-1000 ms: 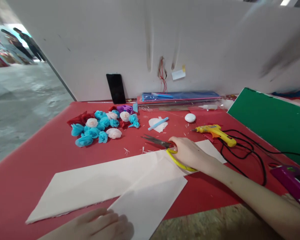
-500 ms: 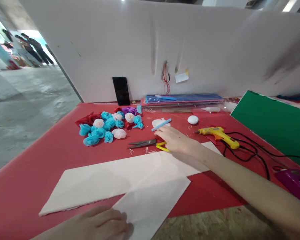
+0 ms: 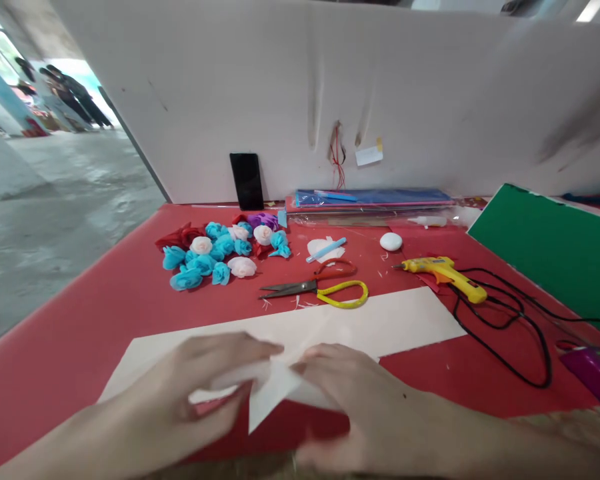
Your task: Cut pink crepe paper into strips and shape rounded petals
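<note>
A white sheet of paper [image 3: 275, 390] is bent between my two hands near the table's front edge, with a pointed corner hanging down. My left hand [image 3: 195, 383] grips its left part, fingers over the top and thumb below. On the other side, my right hand [image 3: 365, 400], blurred by motion, is curled over the right part, its thumb low. Behind them lies a long white paper strip [image 3: 405, 320], flat on the table. Scissors [image 3: 305, 287] with one yellow and one red handle rest just beyond the strip, blades slightly apart and pointing left.
Blue, pink, red and purple paper flowers [image 3: 215, 253] lie at the left. A light blue stick [image 3: 326, 249] and a white egg-shaped object [image 3: 391, 241] are farther back. The yellow glue gun [image 3: 445, 272], its black cord, a green board [image 3: 545, 253] and a phone [image 3: 247, 181] surround the work area.
My right hand has left the scissors and come back to the paper. My left hand has lifted, and the loose sheet, flat before, is now raised and bent between both hands.
</note>
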The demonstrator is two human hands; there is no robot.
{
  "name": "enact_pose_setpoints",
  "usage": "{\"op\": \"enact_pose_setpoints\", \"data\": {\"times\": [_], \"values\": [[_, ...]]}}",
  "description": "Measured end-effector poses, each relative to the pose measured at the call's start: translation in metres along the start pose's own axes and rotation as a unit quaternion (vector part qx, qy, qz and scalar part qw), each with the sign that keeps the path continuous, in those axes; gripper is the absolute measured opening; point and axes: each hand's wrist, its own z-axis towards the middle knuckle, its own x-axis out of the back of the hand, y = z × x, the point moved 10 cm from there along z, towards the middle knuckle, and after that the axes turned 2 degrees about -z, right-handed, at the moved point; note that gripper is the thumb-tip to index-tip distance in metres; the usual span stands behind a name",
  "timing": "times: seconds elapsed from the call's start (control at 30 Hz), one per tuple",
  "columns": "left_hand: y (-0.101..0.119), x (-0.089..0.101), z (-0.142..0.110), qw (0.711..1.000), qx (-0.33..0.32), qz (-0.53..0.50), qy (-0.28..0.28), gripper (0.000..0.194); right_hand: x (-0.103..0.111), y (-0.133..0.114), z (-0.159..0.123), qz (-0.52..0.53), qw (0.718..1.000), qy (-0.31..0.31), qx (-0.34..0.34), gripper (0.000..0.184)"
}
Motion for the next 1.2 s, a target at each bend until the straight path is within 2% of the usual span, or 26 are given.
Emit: {"op": "enact_pose_setpoints", "data": {"times": [0.07, 0.13, 0.2, 0.27, 0.33, 0.4, 0.47, 0.57, 0.7, 0.87, 1.1, 1.2], "values": [[-0.003, 0.024, 0.019, 0.992, 0.059, -0.074, 0.078, 0.03, 0.01, 0.014, 0.004, 0.023, 0.997, 0.026, -0.069, 0.016], [-0.007, 0.034, 0.036, 0.977, 0.096, -0.155, 0.106, 0.017, 0.021, 0.023, 0.008, 0.076, 0.989, 0.043, -0.12, 0.018], [-0.013, 0.044, 0.05, 0.958, 0.112, -0.219, 0.15, 0.018, 0.032, 0.029, 0.01, 0.15, 0.974, 0.055, -0.162, 0.025], [-0.022, 0.05, 0.06, 0.922, 0.12, -0.316, 0.187, 0.024, 0.04, 0.034, 0.009, 0.24, 0.945, 0.078, -0.206, 0.026], [-0.03, 0.046, 0.069, 0.887, 0.142, -0.395, 0.194, 0.025, 0.041, 0.036, 0.006, 0.34, 0.907, 0.09, -0.234, 0.025], [-0.033, 0.035, 0.076, 0.864, 0.171, -0.443, 0.168, 0.023, 0.036, 0.031, 0.008, 0.423, 0.874, 0.087, -0.225, 0.027], [-0.033, 0.019, 0.081, 0.852, 0.198, -0.468, 0.128, 0.02, 0.03, 0.03, 0.011, 0.455, 0.86, 0.072, -0.218, 0.028], [-0.035, -0.004, 0.084, 0.85, 0.226, -0.471, 0.067, 0.017, 0.037, 0.038, 0.018, 0.441, 0.87, 0.094, -0.201, 0.029], [-0.043, -0.027, 0.083, 0.875, 0.249, -0.415, 0.002, 0.023, 0.08, 0.047, 0.026, 0.36, 0.903, 0.2, -0.12, 0.027], [-0.038, -0.044, 0.085, 0.911, 0.227, -0.34, -0.057, 0.027, 0.097, 0.058, 0.031, 0.258, 0.934, 0.206, -0.14, 0.018], [-0.039, -0.051, 0.088, 0.903, 0.234, -0.352, -0.073, 0.027, 0.108, 0.063, 0.037, 0.216, 0.95, 0.191, -0.12, 0.017], [-0.043, -0.053, 0.09, 0.898, 0.238, -0.367, -0.053, 0.028, 0.113, 0.068, 0.037, 0.203, 0.954, 0.191, -0.114, 0.018]]}}
